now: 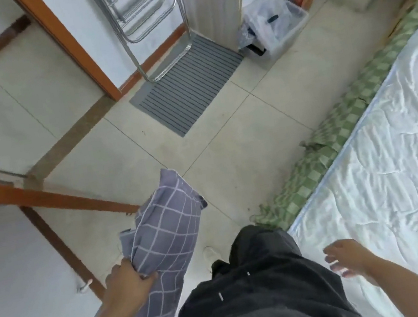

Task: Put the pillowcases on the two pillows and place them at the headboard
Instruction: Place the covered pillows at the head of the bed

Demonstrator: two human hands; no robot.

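So, where I am: I stand on the tiled floor (pixel 225 128) next to the bed (pixel 400 181), and I look down at my own legs.
Left hand: my left hand (pixel 128 278) is closed tight on a bunch of the pillowcase (pixel 165 237).
Pillowcase: it is grey-blue with thin pale lines in squares. It hangs from my fist at my left side, up in the air, not touching the bed.
Right hand: my right hand (pixel 347 257) is open and holds nothing. Its fingers (pixel 336 265) are spread out just over the near edge of the bed.
Bed: it has a shiny white cover full of wrinkles, and a green checked sheet (pixel 338 142) sticks out along its side.
Pillows: I see no pillow here, and I cannot see the headboard.
How the cloth feels, I think: it looks light and very soft. It flops and folds, so it will not keep its shape. It should not break or slip much.
Where to hold it, I think: I cannot tell which edge is the open end, because it is all bunched up. I would find that open end and pinch it at two corners, one in each hand, so the mouth stays wide for a pillow.
How far along, I think: this is early. No pillow is covered yet.
Other things: a grey striped mat (pixel 187 84) lies near the wall, well apart from me.
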